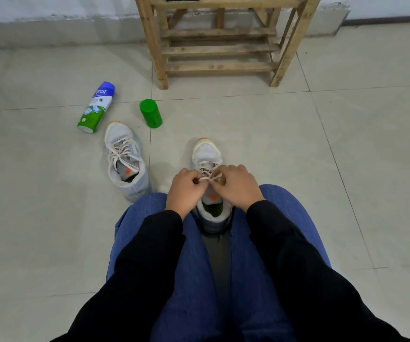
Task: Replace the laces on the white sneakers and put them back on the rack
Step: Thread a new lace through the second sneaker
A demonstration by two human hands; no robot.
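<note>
Head view showed both hands, left [183,191] and right [238,186], pinching the pale lace [205,178] on the white mesh sneaker [207,154] between the knees. Judged: tying stage; next, tighten the knot, then shelve both sneakers on the wooden slatted rack [220,49].

Rough wooden rack [220,49], glossy floor tiles [260,124]

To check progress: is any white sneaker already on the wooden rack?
No, both sneakers are on the floor, before the rack.

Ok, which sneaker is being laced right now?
The sneaker between the knees: both hands pinch its lace. The other sneaker sits untouched.
</note>
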